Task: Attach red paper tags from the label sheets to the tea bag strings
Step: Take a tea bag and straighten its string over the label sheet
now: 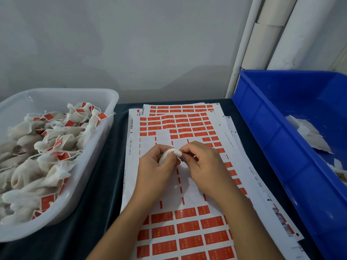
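Note:
A white tea bag (170, 154) is held over the middle of the top label sheet (189, 177). My left hand (155, 166) grips the bag's body with curled fingers. My right hand (202, 166) pinches the bag's gathered top end between thumb and fingertips. The sheet carries rows of red paper tags (187, 227) at its near and far ends, with a bare white stretch under my hands. The bag's string is hidden by my fingers.
A clear plastic tub (105, 139) on the left holds several tea bags with red tags. A blue crate (277, 147) on the right holds a few untagged bags (309, 136). More label sheets lie stacked beneath. A dark cloth covers the table.

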A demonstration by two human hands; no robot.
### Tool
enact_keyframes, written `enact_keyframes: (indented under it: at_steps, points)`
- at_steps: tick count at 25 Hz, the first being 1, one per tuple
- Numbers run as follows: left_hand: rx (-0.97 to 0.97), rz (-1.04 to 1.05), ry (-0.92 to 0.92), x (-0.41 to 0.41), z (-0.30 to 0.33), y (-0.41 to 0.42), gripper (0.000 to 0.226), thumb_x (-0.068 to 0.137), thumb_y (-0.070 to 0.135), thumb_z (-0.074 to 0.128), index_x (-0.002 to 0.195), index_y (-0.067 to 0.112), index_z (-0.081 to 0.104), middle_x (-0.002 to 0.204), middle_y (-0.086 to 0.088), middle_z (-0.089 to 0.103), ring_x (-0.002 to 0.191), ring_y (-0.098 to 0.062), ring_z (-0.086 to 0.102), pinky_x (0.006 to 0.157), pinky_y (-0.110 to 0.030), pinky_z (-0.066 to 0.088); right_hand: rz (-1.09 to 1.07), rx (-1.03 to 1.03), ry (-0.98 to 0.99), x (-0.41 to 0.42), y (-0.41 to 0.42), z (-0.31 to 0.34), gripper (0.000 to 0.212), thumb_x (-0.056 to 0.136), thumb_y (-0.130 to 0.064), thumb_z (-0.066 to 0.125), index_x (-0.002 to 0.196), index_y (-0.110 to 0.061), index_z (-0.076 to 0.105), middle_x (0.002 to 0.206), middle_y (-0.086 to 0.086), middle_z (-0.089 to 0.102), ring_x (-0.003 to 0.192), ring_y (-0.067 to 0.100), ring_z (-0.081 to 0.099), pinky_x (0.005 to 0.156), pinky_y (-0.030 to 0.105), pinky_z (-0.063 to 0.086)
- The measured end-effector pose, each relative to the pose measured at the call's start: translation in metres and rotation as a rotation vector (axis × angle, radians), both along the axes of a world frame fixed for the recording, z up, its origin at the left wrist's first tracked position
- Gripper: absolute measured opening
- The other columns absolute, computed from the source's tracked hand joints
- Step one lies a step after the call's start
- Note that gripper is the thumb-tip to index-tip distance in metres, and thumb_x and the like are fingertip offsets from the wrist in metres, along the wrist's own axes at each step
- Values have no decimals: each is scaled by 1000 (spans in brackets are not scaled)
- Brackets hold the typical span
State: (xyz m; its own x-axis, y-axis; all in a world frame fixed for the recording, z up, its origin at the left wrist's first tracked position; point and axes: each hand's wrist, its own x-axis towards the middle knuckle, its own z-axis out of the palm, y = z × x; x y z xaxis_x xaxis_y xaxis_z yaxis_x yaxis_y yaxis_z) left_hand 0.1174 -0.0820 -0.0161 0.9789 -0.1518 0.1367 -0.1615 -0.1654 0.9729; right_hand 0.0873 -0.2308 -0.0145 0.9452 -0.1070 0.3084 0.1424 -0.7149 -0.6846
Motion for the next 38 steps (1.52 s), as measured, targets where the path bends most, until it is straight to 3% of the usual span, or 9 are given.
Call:
enact_keyframes:
  at_steps: [4,10,14,17,23,26,28,33,38]
  points:
    - [-11,-2,33,1,-1,1,11,100,33,65,95,28,74,86,12,75,86,-9,72,69,-17,56,18,-15,4,0,-2,0,11,102,-27,64,109,-30,72,98,-23,65,93,-9,58,73,2,42]
    - [26,-14,48,0,0,1,18,102,36,60,92,27,73,84,13,74,84,-7,71,66,-11,53,24,0,12,-2,-3,0,13,100,-32,66,111,-35,72,104,-22,68,94,-5,59,80,8,45]
    - [55,-31,59,-1,1,1,20,103,33,57,91,28,71,82,13,73,82,-8,71,63,-10,52,48,105,-57,-5,-2,3,25,96,-40,69,121,-43,67,116,-29,64,107,-3,60,85,10,52]
    - [104,-65,67,-2,2,2,21,104,33,56,91,28,71,82,12,73,82,-8,71,61,-13,53,18,108,-126,-6,-2,6,14,96,-40,69,109,-43,69,108,-29,66,106,-3,61,83,4,48]
    - [-94,-201,118,-8,14,3,27,99,43,62,79,29,75,83,0,74,84,-18,70,83,-30,60,-1,278,-187,-7,1,11,11,95,-28,72,95,-39,70,96,-25,69,101,3,66,83,11,53]
    - [-89,-208,162,-8,15,3,33,103,39,60,76,27,74,84,-4,75,83,-20,71,85,-35,56,10,320,-199,-8,2,12,12,94,-24,74,97,-35,71,97,-23,69,100,4,67,83,12,54]
    - [-62,-195,173,-8,15,3,37,105,38,57,73,27,73,82,-3,75,80,-18,70,83,-36,56,-22,289,-217,-10,2,12,12,92,-26,76,97,-35,69,95,-25,69,101,2,66,84,9,53]
    - [-79,-173,210,-7,17,3,40,106,39,55,71,28,73,83,-5,75,91,-36,70,94,-51,58,-19,105,-248,-11,4,13,12,91,-27,75,101,-33,71,101,-23,67,100,-2,63,80,0,46]
    - [-104,-170,243,-7,17,4,40,106,35,55,71,27,72,82,-6,74,86,-27,70,96,-54,57,-20,27,-242,-14,4,12,19,88,-36,73,106,-30,73,106,-22,68,92,0,64,79,1,47]
